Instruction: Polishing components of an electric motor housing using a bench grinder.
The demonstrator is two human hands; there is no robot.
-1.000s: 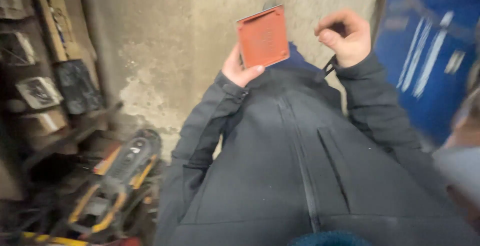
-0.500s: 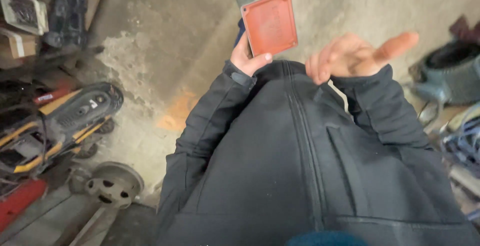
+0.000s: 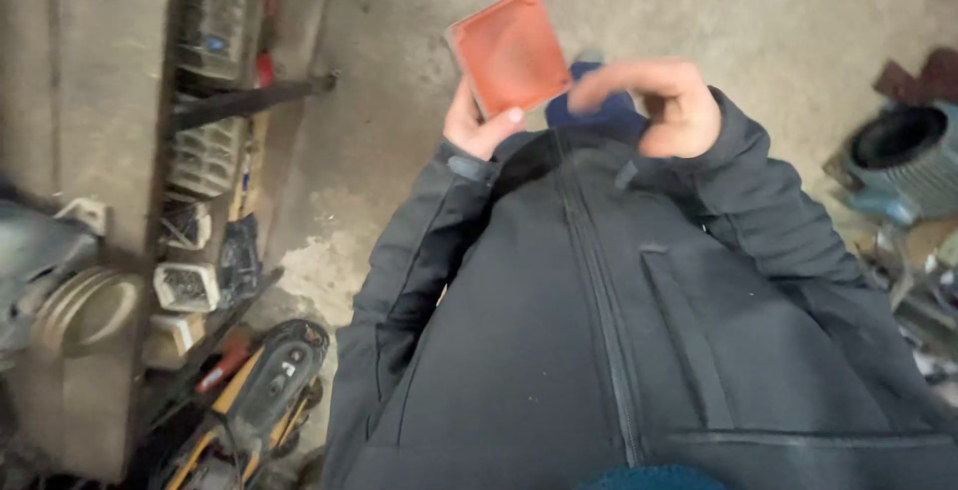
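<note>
- A dark charcoal jacket (image 3: 599, 350) — long sleeves reaching the wrists.
- A zip (image 3: 599, 290) down its front, a slanted pocket seam (image 3: 689, 350) beside it.
- Both hands bare — left hand (image 3: 479, 126), right hand (image 3: 669, 106).

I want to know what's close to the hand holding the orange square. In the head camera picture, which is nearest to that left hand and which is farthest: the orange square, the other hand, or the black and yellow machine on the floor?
1. Orange square lid: held in the left hand.
2. Right hand: just to the right, apart from the lid.
3. Black and yellow machine: far down at the lower left, on the floor.
</note>
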